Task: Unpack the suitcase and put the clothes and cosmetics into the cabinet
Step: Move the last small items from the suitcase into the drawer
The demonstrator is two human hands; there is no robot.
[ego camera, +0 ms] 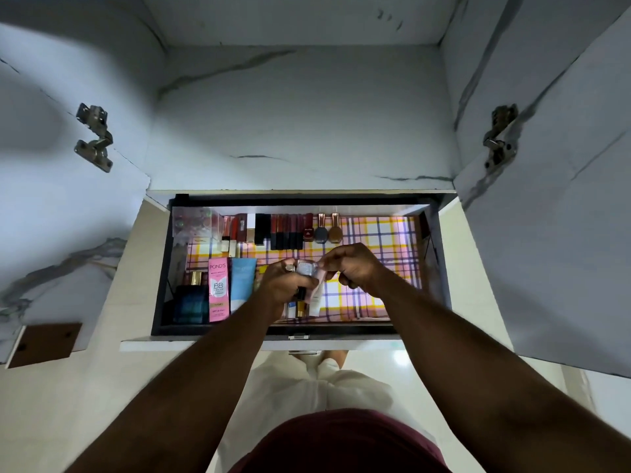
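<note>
Both arms reach forward and down over an open drawer (160, 268) of the cabinet (307, 114), wrists meeting near its middle. The left hand (283, 285) is curled, its fingers (273, 273) wrapped around a small bunch of cosmetics: a little clear jar (306, 268), a dark bottle with a gold band (300, 303) and a pale pink tube (317, 297). The right hand (358, 268) is bent at the wrist, its fingers pressed together in a pinch at the jar's edge.

Along the drawer's back wall stands a row of lipsticks (286, 232) and two nail polish bottles (327, 230). At the front left lie a blue box (191, 303), a pink cream tube (218, 288) and a light blue tube (243, 283). The checked liner (386, 247) is bare across the right half, leaving open room there. Both cabinet doors (563, 233) stand wide open at the sides.
</note>
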